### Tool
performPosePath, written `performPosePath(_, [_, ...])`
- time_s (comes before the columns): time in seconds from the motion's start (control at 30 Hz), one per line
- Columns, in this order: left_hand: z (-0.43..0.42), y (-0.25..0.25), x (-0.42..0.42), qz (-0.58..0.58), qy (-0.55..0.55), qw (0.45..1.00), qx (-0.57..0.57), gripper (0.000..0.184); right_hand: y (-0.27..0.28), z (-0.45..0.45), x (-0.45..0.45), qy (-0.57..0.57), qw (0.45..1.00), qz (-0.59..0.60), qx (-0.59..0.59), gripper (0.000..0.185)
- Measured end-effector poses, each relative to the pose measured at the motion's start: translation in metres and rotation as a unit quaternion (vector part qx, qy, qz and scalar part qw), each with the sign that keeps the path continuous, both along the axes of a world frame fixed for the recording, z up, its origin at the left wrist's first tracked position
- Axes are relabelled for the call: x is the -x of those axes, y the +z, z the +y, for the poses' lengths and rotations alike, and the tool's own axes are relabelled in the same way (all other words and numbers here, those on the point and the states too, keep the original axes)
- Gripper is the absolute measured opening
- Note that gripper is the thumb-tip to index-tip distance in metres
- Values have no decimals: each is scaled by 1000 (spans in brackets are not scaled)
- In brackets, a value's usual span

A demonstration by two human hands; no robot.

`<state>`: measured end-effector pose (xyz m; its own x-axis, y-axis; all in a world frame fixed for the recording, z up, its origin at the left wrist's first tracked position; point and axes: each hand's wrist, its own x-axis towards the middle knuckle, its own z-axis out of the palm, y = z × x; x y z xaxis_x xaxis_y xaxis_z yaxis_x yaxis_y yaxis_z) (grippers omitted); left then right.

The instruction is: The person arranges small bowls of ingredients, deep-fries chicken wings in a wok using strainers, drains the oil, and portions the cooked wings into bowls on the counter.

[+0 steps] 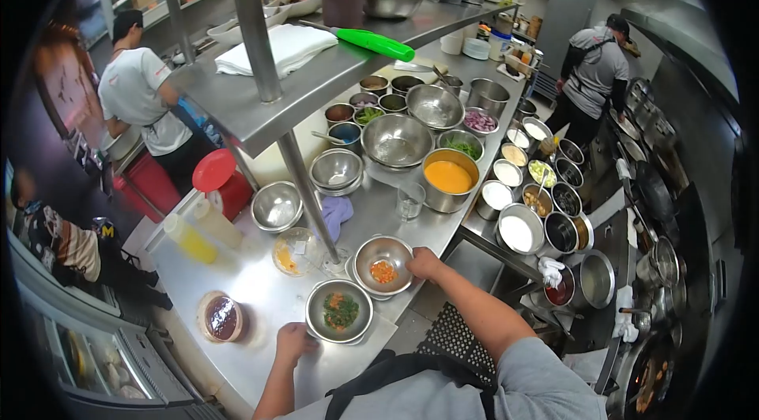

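Observation:
On the steel counter, my right hand (424,263) is closed on the rim of a metal bowl (383,244) with chopped orange-red pieces (384,272) in it. Just in front of me and left of that bowl is a second bowl (318,308) holding chopped greens (341,311) and some orange bits. My left hand (292,343) lies beside this second bowl, its fingers curled near the rim; whether they grip anything is too small to tell. A clear container (298,252) with orange residue sits behind the two bowls.
A steel post (304,183) rises close behind the bowls to a shelf (316,80). A pot of orange liquid (449,177), empty bowls (277,207), squeeze bottles (190,239) and a container of dark red sauce (222,318) stand around. Co-workers (146,96) are at left and right.

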<state>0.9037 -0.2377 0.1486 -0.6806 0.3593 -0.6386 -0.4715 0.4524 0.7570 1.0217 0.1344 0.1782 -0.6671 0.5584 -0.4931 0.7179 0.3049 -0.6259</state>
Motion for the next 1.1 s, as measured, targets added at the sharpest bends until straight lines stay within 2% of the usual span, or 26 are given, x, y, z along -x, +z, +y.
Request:
performPosePath(0.03, [4,7,-7,-30,16,999,-41,29,-22,5,2,28,999,19,-42,40])
performPosePath(0.07, [5,8,-7,-29,20,999,-41,29,-18,4,3,32,998,21,-42,40])
performPosePath(0.2, [4,-5,-1,39,10,998,-47,25,-27,3,4,69,992,17,-100,42])
performPosePath(0.27, [-1,-11,7,125,-23,992,-16,25,-40,0,0,82,989,27,-122,43])
performPosePath(0.3, [-3,-10,13,198,-70,977,32,26,-39,-4,1,88,990,25,-110,43])
performPosePath(0.33, [-9,-9,21,263,-117,954,83,28,-19,-15,-2,68,996,44,-41,42])
performPosePath(0.4, [-26,-32,38,326,-141,929,101,29,-25,-25,0,61,997,38,-38,37])
performPosePath(0.43, [-28,-24,37,302,-122,940,99,29,-38,-28,1,81,992,42,-85,36])
performPosePath(0.47, [-30,-14,35,281,-101,950,93,28,-40,-35,0,96,992,30,-77,36])
performPosePath(0.53, [-42,-3,31,243,-78,963,87,27,-26,-49,-2,57,993,62,-86,36])
performPosePath(0.57, [-48,3,29,228,-76,967,80,26,-17,-57,-2,23,998,50,-18,37])
performPosePath(0.7, [-75,15,22,232,-74,963,114,26,-22,-78,2,60,996,39,-48,36])
performPosePath(0.77, [-92,21,19,229,-98,960,127,26,-24,-93,4,75,993,78,-38,36])
performPosePath(1.0, [-147,14,10,235,-25,962,136,25,-10,-144,22,102,991,83,33,31])
performPosePath(1.07, [-161,0,9,229,4,966,121,27,-14,-152,26,108,989,72,64,37])
performPosePath(1.1, [-167,-9,8,234,53,965,104,29,-20,-153,29,113,989,71,65,37])
